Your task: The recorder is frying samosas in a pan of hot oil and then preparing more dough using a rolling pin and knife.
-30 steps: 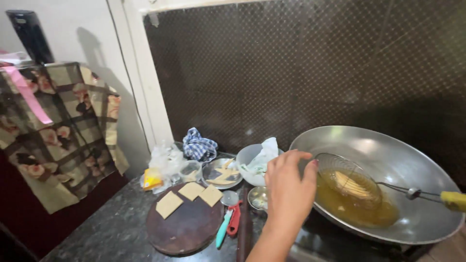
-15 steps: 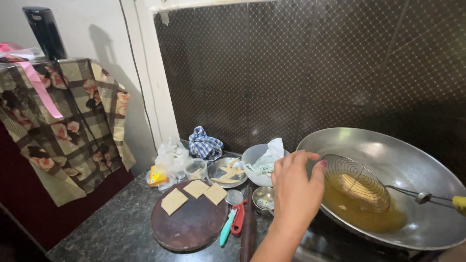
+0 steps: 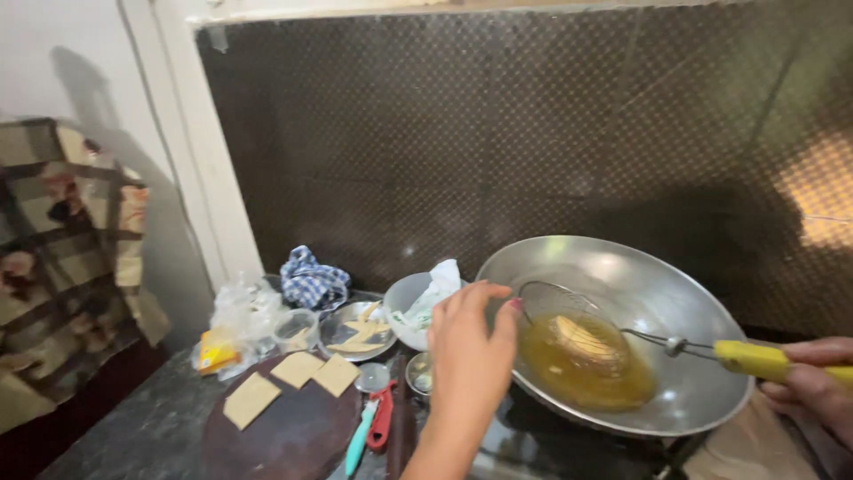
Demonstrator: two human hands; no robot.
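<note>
My right hand (image 3: 813, 384) grips the yellow handle (image 3: 755, 358) of a wire skimmer (image 3: 576, 331) whose basket lies in the oil of a large steel wok (image 3: 622, 276); a pale piece of dough floats inside the basket. My left hand (image 3: 469, 351) hovers at the wok's left rim, fingers loosely curled and apart, with nothing seen in it. Left of it a round dark board (image 3: 293, 431) carries three flat square dough pieces (image 3: 298, 368).
Near the board are a steel plate of cut dough (image 3: 357, 331), a small steel bowl (image 3: 418, 373), a red and teal tool (image 3: 371, 427), a grey bowl with white plastic (image 3: 418, 302), a blue checked cloth (image 3: 313, 280), plastic bags (image 3: 235, 324). A patterned cloth (image 3: 62, 267) hangs left.
The camera has turned right and my right hand has come into view on the skimmer handle. My left hand stays by the wok's left rim.
</note>
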